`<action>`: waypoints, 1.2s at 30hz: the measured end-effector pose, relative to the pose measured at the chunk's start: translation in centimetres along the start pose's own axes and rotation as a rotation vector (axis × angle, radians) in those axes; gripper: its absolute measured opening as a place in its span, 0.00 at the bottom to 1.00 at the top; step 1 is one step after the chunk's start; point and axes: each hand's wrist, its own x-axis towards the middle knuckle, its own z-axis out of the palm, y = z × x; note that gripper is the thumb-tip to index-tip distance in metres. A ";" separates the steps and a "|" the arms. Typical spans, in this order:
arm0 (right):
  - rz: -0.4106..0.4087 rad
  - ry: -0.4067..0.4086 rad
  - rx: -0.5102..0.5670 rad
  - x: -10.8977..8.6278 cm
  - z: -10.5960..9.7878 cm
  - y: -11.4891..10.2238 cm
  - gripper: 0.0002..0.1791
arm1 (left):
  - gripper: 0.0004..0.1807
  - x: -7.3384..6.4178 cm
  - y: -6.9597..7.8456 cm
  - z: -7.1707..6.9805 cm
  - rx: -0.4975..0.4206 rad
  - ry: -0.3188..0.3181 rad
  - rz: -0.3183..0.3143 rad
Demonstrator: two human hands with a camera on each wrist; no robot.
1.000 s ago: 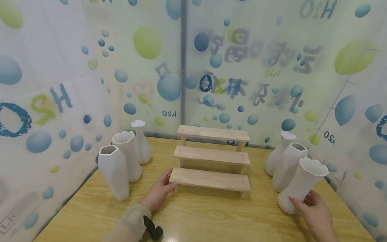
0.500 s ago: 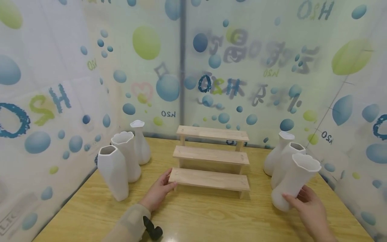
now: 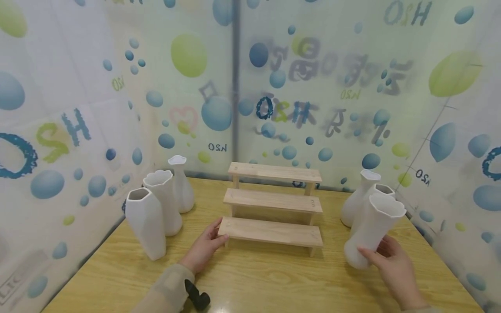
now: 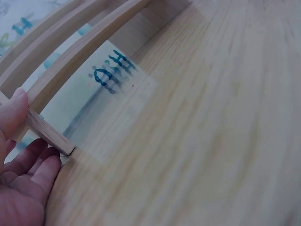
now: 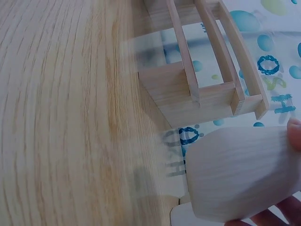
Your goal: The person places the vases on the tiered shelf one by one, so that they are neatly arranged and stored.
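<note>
Yellowish wood grain is running across the table (image 3: 274, 282), with a pale sleeve (image 3: 166, 289) and a small black object (image 3: 198, 299) showing at its near side. Well apart from each other, both hands are gripping something. On the right, the right hand (image 3: 395, 267) is holding a white wavy-rimmed vase (image 3: 372, 228) low on its body, thumb on the near side; the vase is leaning to the right, beside the wooden shelf. The left hand (image 3: 205, 250) is pinching the left end of the lowest step of that three-step wooden shelf (image 3: 270, 231). To its left, an angular vase (image 3: 146, 221), a scalloped vase (image 3: 166, 200) and a narrow-necked vase (image 3: 184, 191) are standing in a receding row. Behind the held vase, a second angular vase (image 3: 383, 189) is partly hiding, and another narrow-necked vase (image 3: 355, 202) is standing farther back. Beyond everything, a spotted sheet (image 3: 313, 26) is hanging, printed with blue and green ovals.
</note>
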 end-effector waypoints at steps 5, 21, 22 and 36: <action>-0.051 0.003 -0.010 -0.1 0.4 -0.4 0.51 | 0.46 0.0 0.0 0.0 0.004 0.012 -0.007; -0.156 -0.012 -0.022 0.0 1.3 -1.9 0.45 | 0.44 0.0 0.1 0.0 0.015 0.013 0.006; -0.149 -0.024 -0.020 0.0 1.3 -2.0 0.45 | 0.44 0.0 0.1 0.0 0.021 0.010 0.011; -0.123 -0.090 0.024 0.3 2.4 -4.0 0.50 | 0.44 0.2 -0.3 -0.1 0.012 0.010 0.017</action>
